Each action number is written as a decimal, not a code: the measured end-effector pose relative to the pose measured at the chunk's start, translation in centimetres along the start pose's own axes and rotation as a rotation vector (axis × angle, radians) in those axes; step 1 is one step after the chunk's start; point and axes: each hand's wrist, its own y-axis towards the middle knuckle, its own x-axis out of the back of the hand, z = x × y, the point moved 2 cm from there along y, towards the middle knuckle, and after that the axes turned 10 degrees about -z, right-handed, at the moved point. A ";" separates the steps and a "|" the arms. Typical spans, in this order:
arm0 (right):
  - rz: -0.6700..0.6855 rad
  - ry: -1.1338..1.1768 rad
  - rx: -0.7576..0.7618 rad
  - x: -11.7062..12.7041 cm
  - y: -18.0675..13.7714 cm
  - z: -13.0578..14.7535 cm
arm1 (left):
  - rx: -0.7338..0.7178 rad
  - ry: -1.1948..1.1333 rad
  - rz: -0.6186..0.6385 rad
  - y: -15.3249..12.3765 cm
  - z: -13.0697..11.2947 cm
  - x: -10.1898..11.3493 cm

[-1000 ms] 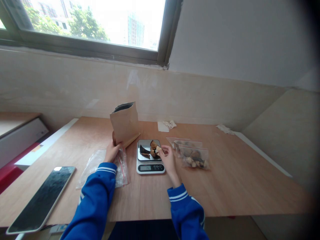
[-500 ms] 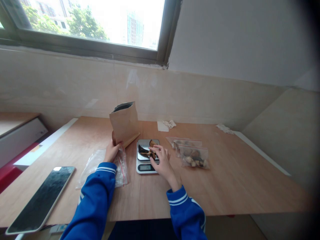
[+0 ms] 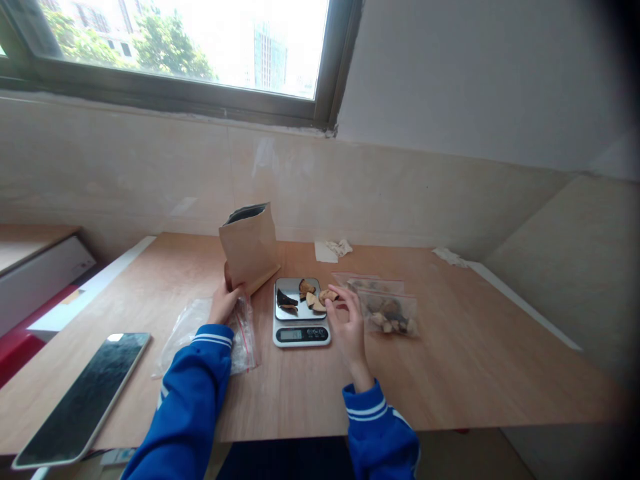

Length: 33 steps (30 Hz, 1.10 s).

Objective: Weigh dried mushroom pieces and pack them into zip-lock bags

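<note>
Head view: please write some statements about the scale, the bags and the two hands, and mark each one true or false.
1. The paper bag stands upright with its top open. True.
2. The scale carries nothing. False: several dried pieces lie on it.
3. The left hand rests at the foot of the paper bag. True.
4. The right hand holds the phone. False: it pinches a dried piece beside the scale; the phone lies far left.

Home windowside desk point(image 3: 450, 373) with kitchen scale point(image 3: 301, 312)
</note>
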 end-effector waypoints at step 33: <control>0.244 -0.232 0.323 -1.8 -2.9 -1.0 | -0.091 -0.015 -0.070 -0.5 -0.6 0.0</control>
